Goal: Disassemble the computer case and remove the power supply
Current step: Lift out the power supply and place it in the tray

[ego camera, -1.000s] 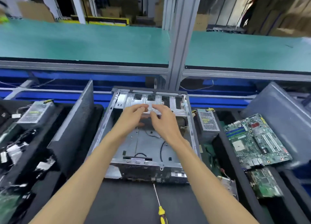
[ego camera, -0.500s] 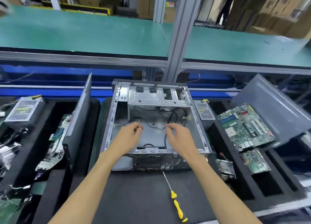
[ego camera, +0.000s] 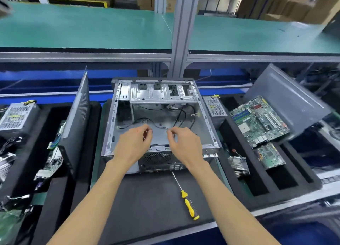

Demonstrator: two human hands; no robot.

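The open grey computer case (ego camera: 207, 123) lies on the black foam mat with its side off and its floor bare except for loose black wires. My left hand (ego camera: 133, 145) and my right hand (ego camera: 184, 146) reach into the near half of the case, fingers curled. Each seems to pinch one end of a thin black wire (ego camera: 159, 126) that runs between them over the case floor. A silver power supply (ego camera: 214, 107) stands outside the case against its right wall. The drive cage (ego camera: 158, 93) spans the far end.
A yellow-handled screwdriver (ego camera: 189, 203) lies on the mat in front of the case. The black side panel (ego camera: 77, 116) leans upright on the left, with a second power supply (ego camera: 16, 116) beyond it. To the right are a motherboard (ego camera: 257, 121), a heatsink (ego camera: 239, 166) and a grey panel (ego camera: 287, 101).
Both hands have drawn back from the drive cage at the far end to the near part of the case floor. Their fingers have closed at the black wire.
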